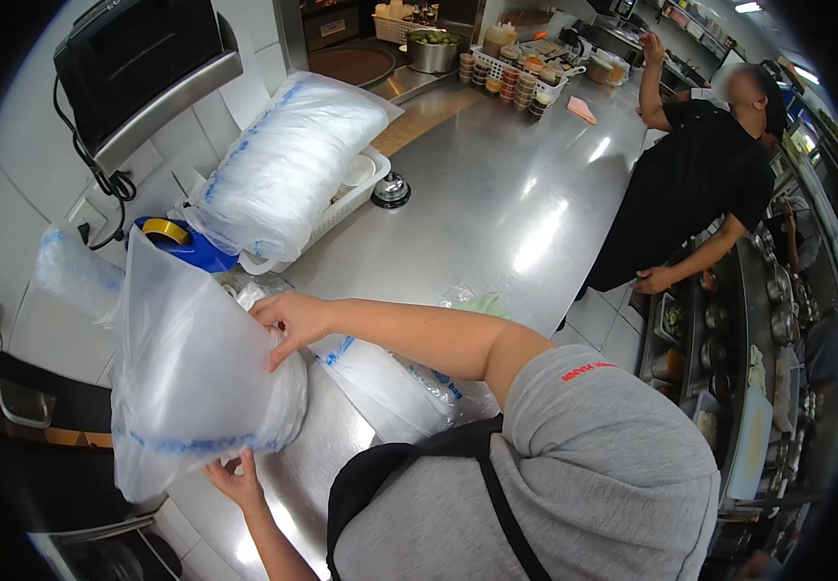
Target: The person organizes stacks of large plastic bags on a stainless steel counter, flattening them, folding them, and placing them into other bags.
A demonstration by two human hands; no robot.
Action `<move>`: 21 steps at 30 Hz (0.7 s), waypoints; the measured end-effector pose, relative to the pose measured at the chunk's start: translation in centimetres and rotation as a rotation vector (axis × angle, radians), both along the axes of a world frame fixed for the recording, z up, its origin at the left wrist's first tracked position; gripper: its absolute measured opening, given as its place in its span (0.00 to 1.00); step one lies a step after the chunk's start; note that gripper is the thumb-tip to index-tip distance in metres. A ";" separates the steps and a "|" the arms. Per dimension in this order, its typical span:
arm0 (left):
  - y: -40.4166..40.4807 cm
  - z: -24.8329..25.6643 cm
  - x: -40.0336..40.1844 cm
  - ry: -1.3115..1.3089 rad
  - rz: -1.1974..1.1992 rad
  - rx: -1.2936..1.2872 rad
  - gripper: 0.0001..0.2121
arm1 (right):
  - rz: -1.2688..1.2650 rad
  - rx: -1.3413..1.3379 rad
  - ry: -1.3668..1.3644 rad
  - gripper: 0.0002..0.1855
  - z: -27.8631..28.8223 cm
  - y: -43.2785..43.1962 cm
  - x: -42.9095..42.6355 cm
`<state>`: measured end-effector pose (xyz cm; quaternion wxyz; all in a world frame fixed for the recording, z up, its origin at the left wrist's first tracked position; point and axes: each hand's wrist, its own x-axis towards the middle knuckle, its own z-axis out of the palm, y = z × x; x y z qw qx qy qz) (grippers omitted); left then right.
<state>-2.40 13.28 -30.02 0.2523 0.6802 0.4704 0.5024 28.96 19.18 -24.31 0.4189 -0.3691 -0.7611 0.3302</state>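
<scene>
A large translucent plastic bag with blue print (179,363) stands puffed out over a stack of similar bags at the left. My right hand (292,323) pinches the side of this bag between thumb and fingers. Below the printed edge, my left hand (233,479) touches the bag with its fingertips; whether they grip it is unclear. Under my right forearm lies another pack of white plastic bags (390,392) in a clear wrapper. A thick bundle of clear bags (295,160) rests on a white plastic basket (353,207) above my right hand.
A blue tape dispenser (204,250) and a call bell (392,190) stand near the basket. Sauce cups (509,83), bottles and a steel pot (433,52) occupy the far end of the steel counter (462,189). A co-worker in black (702,167) stands across it, beside food shelves.
</scene>
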 end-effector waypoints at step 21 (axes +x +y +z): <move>-4.9 -3.1 1.1 0.281 0.177 0.205 0.14 | -0.249 -0.063 0.074 0.22 -3.7 -8.5 -0.9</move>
